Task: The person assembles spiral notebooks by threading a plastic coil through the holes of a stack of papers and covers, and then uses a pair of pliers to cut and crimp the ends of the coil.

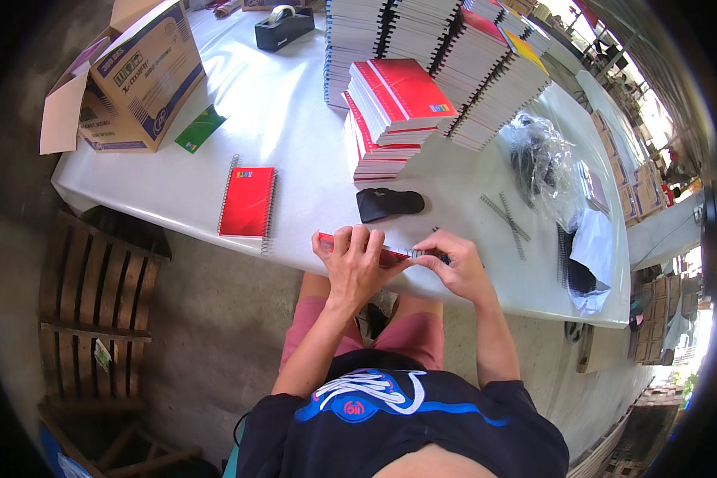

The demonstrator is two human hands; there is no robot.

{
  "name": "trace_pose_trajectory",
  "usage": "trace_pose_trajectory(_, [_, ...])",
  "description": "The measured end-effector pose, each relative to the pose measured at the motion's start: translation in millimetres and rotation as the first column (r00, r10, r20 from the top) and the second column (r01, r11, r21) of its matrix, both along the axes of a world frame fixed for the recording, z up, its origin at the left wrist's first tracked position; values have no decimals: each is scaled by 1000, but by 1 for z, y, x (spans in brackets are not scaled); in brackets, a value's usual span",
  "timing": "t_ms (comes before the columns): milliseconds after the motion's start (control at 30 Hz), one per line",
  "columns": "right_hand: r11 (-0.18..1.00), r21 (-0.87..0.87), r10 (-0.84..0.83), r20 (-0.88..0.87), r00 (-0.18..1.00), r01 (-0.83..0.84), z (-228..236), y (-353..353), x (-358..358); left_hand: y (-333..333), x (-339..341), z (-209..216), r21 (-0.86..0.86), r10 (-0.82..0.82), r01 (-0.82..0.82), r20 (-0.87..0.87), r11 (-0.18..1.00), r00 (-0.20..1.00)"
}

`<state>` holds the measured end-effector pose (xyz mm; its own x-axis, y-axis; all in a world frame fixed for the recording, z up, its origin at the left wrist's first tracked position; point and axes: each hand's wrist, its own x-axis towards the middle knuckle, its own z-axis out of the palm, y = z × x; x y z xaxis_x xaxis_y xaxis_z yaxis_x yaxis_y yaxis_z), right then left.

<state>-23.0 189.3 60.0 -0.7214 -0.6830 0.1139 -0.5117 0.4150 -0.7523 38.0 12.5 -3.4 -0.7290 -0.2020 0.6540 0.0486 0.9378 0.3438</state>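
Note:
At the table's near edge, my left hand (350,261) grips a red notebook (393,256), seen nearly edge-on and partly covered by the fingers. My right hand (459,267) pinches a dark spiral binding coil (415,254) where it meets the notebook's right end. How far the coil runs through the holes is hidden by my fingers. Just beyond my hands lies a black pouch-like item (389,204). A red spiral-bound notebook (248,202) rests flat to the left, with a coil along its right side and another along its left.
Red-covered notebooks without coils form a stack (402,99) beyond the pouch. Behind rise tall piles of bound notebooks (486,88). Loose coils (506,219) and clear plastic wrap (546,159) lie to the right. A cardboard box (139,88), green card (201,129) and tape dispenser (284,29) occupy the far left.

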Motion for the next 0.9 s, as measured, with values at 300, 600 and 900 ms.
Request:
trace_pose_trajectory(300, [989, 145, 90, -594, 800, -4, -21, -31, -61, -18, 5, -5, 30, -127, 129, -66, 991, 990])
trace_pose_trajectory(600, [478, -875, 629, 275, 728, -82, -40, -4, -46, -21, 5, 4, 198, -192, 206, -86, 958, 978])
trace_pose_trajectory(900, [900, -397, 248, 135, 959, -177, -20, -13, -33, -26, -1, 5, 170, -185, 188, -36, 967, 982])
